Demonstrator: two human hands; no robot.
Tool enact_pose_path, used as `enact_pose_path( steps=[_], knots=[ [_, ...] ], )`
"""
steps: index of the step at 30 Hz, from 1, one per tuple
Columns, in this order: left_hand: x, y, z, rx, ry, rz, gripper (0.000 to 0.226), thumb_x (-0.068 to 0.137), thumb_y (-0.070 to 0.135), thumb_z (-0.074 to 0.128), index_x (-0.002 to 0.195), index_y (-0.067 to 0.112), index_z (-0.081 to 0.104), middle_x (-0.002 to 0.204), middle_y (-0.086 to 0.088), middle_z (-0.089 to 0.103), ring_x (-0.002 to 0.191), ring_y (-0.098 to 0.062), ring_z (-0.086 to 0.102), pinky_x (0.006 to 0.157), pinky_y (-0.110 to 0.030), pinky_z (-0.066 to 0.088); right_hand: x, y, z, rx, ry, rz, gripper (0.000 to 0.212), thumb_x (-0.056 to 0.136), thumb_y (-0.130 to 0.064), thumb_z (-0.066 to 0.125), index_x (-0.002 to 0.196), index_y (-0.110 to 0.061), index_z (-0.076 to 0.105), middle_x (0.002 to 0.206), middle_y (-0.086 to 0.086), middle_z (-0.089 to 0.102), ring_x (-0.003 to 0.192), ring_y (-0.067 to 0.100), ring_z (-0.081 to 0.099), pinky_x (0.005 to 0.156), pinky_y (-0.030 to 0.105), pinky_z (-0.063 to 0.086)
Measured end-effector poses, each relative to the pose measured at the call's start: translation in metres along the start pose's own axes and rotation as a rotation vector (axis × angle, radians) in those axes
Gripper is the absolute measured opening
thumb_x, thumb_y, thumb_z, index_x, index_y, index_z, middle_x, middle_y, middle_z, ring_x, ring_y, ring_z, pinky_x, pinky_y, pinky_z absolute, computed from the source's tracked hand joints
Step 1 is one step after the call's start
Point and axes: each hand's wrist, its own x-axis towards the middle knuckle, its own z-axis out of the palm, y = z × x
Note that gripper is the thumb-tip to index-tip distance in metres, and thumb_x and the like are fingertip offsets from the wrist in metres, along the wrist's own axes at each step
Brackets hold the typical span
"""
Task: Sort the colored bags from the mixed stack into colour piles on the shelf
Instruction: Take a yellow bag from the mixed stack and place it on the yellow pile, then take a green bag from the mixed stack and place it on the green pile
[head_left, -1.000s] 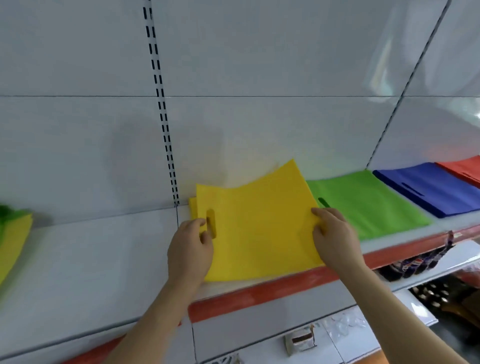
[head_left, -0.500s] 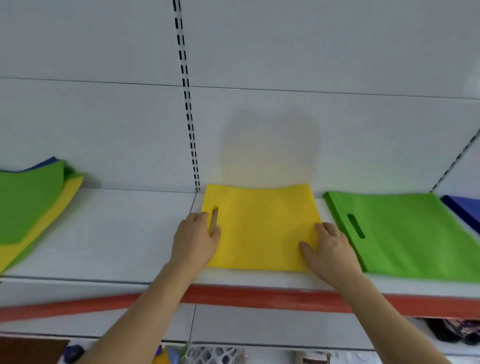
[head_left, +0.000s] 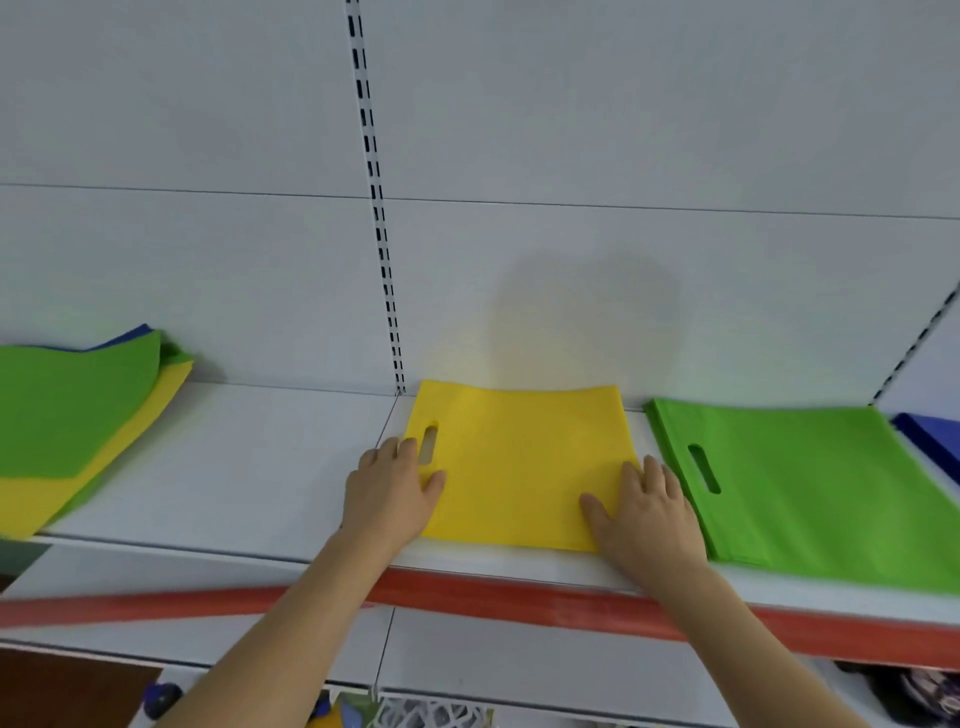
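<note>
A yellow bag (head_left: 519, 462) with a slot handle lies flat on the white shelf (head_left: 249, 467), in the middle. My left hand (head_left: 392, 491) rests flat on its near left corner beside the handle slot, fingers spread. My right hand (head_left: 649, 514) presses flat on its near right corner. Just right of it lies the green pile (head_left: 810, 478), then the edge of a blue pile (head_left: 935, 441). At far left sits the mixed stack (head_left: 67, 415), green on top, with yellow and blue showing underneath.
The shelf has a red front strip (head_left: 519, 597) and a white back wall with a slotted upright (head_left: 379, 208). Bare shelf lies between the mixed stack and the yellow bag. Lower shelves below hold small goods (head_left: 914, 691).
One second ago the yellow bag's far edge was lifted; it now lies flat on the shelf. Both hands stay on its near corners. The view has swung left, showing the mixed stack.
</note>
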Motion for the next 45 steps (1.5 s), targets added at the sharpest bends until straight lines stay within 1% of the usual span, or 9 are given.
enact_pose_path(
  steps=[3, 6, 8, 12, 20, 23, 30, 37, 45],
  knots=[
    [-0.008, -0.007, -0.013, 0.001, 0.141, -0.016, 0.057, 0.103, 0.058, 0.042, 0.136, 0.014, 0.055, 0.133, -0.007, 0.058, 0.121, -0.032, 0.054, 0.092, -0.044, 0.052, -0.001, -0.008, -0.010, -0.042, 0.101, -0.064, 0.086, 0.100, -0.071, 0.032, 0.163, -0.012, 0.027, 0.173, 0.017, 0.015, 0.160, 0.035, 0.012, 0.127, 0.051, 0.025],
    [-0.018, -0.023, -0.021, 0.071, 0.183, -0.054, 0.061, 0.103, 0.053, 0.046, 0.147, 0.013, 0.052, 0.154, -0.012, 0.049, 0.142, -0.033, 0.042, 0.115, -0.047, 0.039, -0.006, -0.036, -0.013, -0.007, 0.143, -0.171, 0.082, 0.102, -0.068, 0.030, 0.164, -0.013, 0.029, 0.174, 0.017, 0.012, 0.162, 0.034, 0.008, 0.129, 0.050, 0.020],
    [-0.028, -0.039, -0.025, 0.094, 0.215, -0.085, 0.060, 0.100, 0.049, 0.054, 0.147, 0.011, 0.054, 0.157, -0.015, 0.047, 0.147, -0.036, 0.038, 0.120, -0.052, 0.032, -0.013, -0.062, -0.007, 0.032, 0.123, -0.239, 0.081, 0.103, -0.067, 0.029, 0.164, -0.015, 0.028, 0.175, 0.015, 0.009, 0.162, 0.033, 0.004, 0.130, 0.050, 0.017],
    [-0.054, -0.077, -0.036, 0.115, 0.247, -0.140, 0.056, 0.097, 0.045, 0.062, 0.141, 0.009, 0.061, 0.154, -0.019, 0.051, 0.146, -0.041, 0.040, 0.119, -0.058, 0.032, -0.037, -0.115, 0.006, 0.046, 0.073, -0.345, 0.079, 0.104, -0.068, 0.024, 0.166, -0.018, 0.026, 0.176, 0.012, 0.005, 0.163, 0.032, -0.001, 0.131, 0.049, 0.013],
    [-0.102, -0.190, -0.086, 0.060, 0.299, -0.225, 0.055, 0.099, 0.040, 0.063, 0.143, 0.008, 0.060, 0.154, -0.018, 0.051, 0.145, -0.041, 0.041, 0.119, -0.056, 0.033, -0.076, -0.234, -0.001, 0.023, 0.129, -0.482, 0.075, 0.105, -0.066, 0.023, 0.166, -0.023, 0.026, 0.176, 0.009, 0.007, 0.163, 0.030, -0.001, 0.131, 0.047, 0.011],
    [-0.122, -0.248, -0.109, 0.085, 0.279, -0.260, 0.057, 0.102, 0.046, 0.054, 0.147, 0.012, 0.055, 0.156, -0.014, 0.048, 0.146, -0.036, 0.038, 0.121, -0.052, 0.029, -0.097, -0.301, -0.002, 0.061, 0.125, -0.511, 0.075, 0.105, -0.066, 0.023, 0.166, -0.022, 0.023, 0.176, 0.008, 0.007, 0.163, 0.029, 0.000, 0.131, 0.046, 0.009],
    [-0.151, -0.366, -0.141, 0.105, 0.256, -0.306, 0.061, 0.106, 0.051, 0.039, 0.156, 0.016, 0.043, 0.162, -0.008, 0.039, 0.152, -0.028, 0.029, 0.124, -0.047, 0.024, -0.143, -0.433, 0.019, 0.069, 0.108, -0.585, 0.073, 0.106, -0.063, 0.031, 0.164, -0.019, 0.031, 0.174, 0.012, 0.016, 0.162, 0.031, 0.010, 0.129, 0.045, 0.014],
    [-0.121, -0.443, -0.141, 0.058, 0.242, -0.340, 0.060, 0.106, 0.051, 0.038, 0.153, 0.014, 0.047, 0.158, -0.009, 0.044, 0.151, -0.028, 0.033, 0.122, -0.049, 0.029, -0.121, -0.520, 0.035, 0.049, 0.116, -0.624, 0.074, 0.105, -0.064, 0.034, 0.162, -0.016, 0.036, 0.172, 0.016, 0.023, 0.160, 0.034, 0.015, 0.129, 0.047, 0.019],
    [-0.053, -0.525, -0.141, 0.188, 0.171, -0.355, 0.068, 0.105, 0.057, 0.033, 0.154, 0.011, 0.043, 0.159, -0.012, 0.044, 0.150, -0.031, 0.033, 0.125, -0.050, 0.027, -0.069, -0.624, 0.065, 0.052, 0.051, -0.596, 0.077, 0.103, -0.066, 0.031, 0.162, -0.016, 0.036, 0.171, 0.017, 0.024, 0.159, 0.034, 0.018, 0.128, 0.048, 0.021]
  ],
)
